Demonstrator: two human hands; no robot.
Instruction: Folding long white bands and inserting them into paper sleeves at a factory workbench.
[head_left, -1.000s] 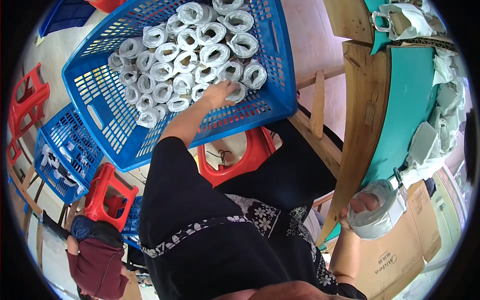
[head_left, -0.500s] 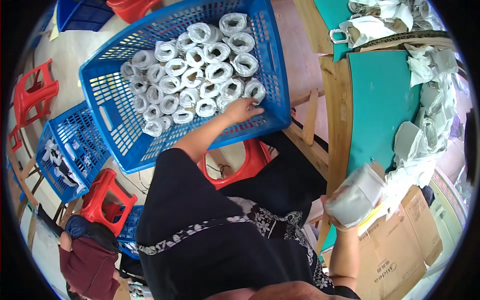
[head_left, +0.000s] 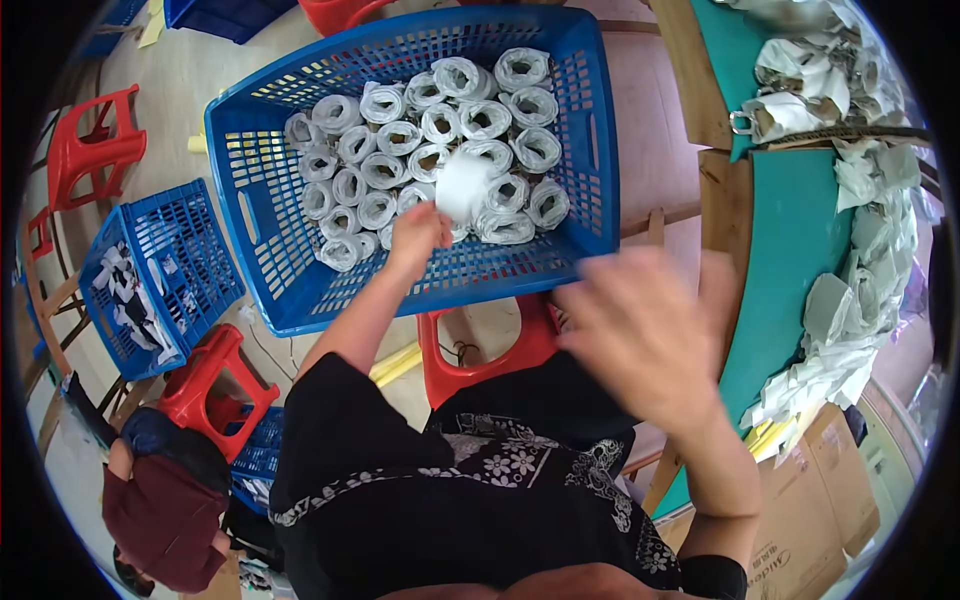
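Inside a large blue plastic basket [head_left: 290,318], several white-wrapped rolls [head_left: 376,209] stand packed together with their ends up. My left hand [head_left: 418,240] reaches over the near side, its fingers curled at the lower left edge of a white wrapped roll [head_left: 463,187]. That roll is smeared by motion above the pile, so the exact grip is unclear. My right hand [head_left: 640,335] is blurred between the basket and the green-topped table, fingers spread, with nothing visible in it.
At the right, the green-topped table [head_left: 790,230] has a wooden edge and crumpled white wrappings [head_left: 845,310]. Red stools [head_left: 220,390] and a smaller blue basket [head_left: 165,275] stand at the left. A person in maroon [head_left: 165,510] is at lower left; a cardboard box [head_left: 800,520] is at lower right.
My right hand has let go of the white bundle and swung left from the table toward the basket. My left hand has shifted left across the rolls, beside a moving roll.
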